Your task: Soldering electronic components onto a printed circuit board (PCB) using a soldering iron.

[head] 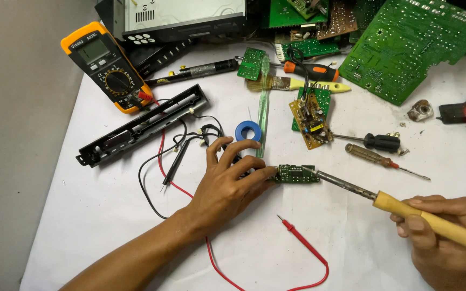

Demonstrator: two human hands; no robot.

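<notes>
My left hand (227, 180) rests on the white table, its fingertips pressing the left end of a small green circuit board (296, 173). My right hand (449, 237) grips the yellow wooden handle of a soldering iron (384, 199). The iron's metal tip touches the right part of the small board. A red probe (292, 229) and a black probe (175, 164) lie on the table near my left forearm, their leads running toward a yellow multimeter (106, 67).
A long black plastic panel (144, 125), blue solder spool (248, 131), green toothbrush (264, 102), brush, two screwdrivers (376, 143) and a brown-and-green board (311, 116) lie behind my hands. Large green boards (405, 43) and a grey device (182, 19) crowd the far edge.
</notes>
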